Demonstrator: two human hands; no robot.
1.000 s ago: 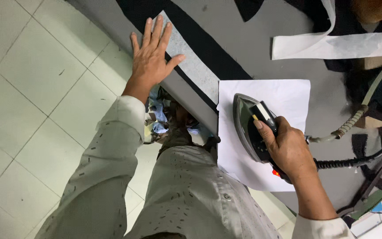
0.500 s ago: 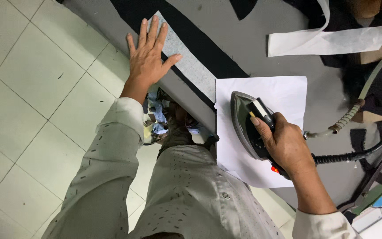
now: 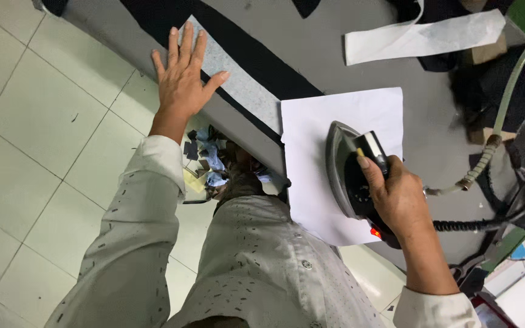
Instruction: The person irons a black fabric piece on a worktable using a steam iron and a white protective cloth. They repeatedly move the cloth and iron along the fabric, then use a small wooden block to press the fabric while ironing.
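Observation:
My right hand (image 3: 399, 197) grips the black handle of a steam iron (image 3: 347, 173), whose metal sole rests on a white sheet (image 3: 335, 121) laid over the grey ironing table (image 3: 420, 109). My left hand (image 3: 182, 79) lies flat with fingers spread on a pale grey strip of fabric (image 3: 238, 85) at the table's near edge. The strip sits on top of a long black cloth (image 3: 256, 61) that runs diagonally under the white sheet.
A white strip of interlining (image 3: 423, 36) lies at the far side of the table. The iron's steam hose and black cord (image 3: 493, 158) loop to the right. Fabric scraps (image 3: 208, 161) litter the tiled floor (image 3: 37, 133) below the table edge.
The iron and my right hand have slid slightly along the white sheet. My left hand stays pressed on the grey strip.

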